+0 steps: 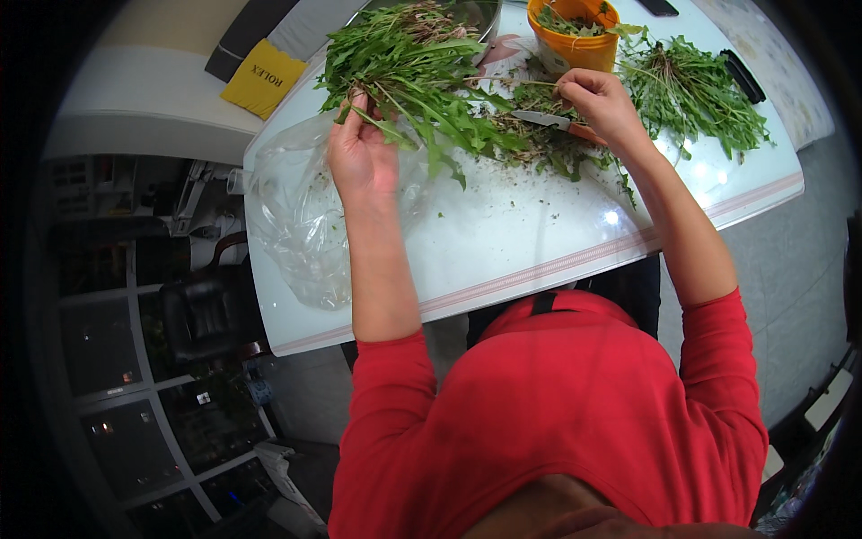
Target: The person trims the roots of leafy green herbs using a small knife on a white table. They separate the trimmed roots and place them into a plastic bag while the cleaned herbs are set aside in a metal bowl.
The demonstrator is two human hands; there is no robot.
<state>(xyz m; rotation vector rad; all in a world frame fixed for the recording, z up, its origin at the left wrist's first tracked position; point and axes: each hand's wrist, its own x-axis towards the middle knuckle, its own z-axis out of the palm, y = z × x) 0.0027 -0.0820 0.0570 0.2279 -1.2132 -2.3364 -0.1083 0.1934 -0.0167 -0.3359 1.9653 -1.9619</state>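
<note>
My left hand (367, 158) is palm up at the left of the greens, its fingers curled around a leafy green plant (431, 121) that looks like dandelion. Leaves partly hide those fingertips. In my right hand (596, 101) is a small knife (544, 120) with an orange-brown handle, its blade pointing left. The thumb and forefinger of that hand also pinch a thin pale stalk (518, 81) stretching left towards the greens. Below the blade lies a heap of trimmings (549, 145). Beyond my left hand, more greens (384, 34) are piled in and over a metal bowl (495, 23).
An orange bucket (582, 50) with plant scraps stands at the back. Another pile of greens (700, 94) lies right, beside a black object (743, 75). A clear plastic bag (303, 222) covers the table's left part. A dark flat device (658, 7) lies at the far edge.
</note>
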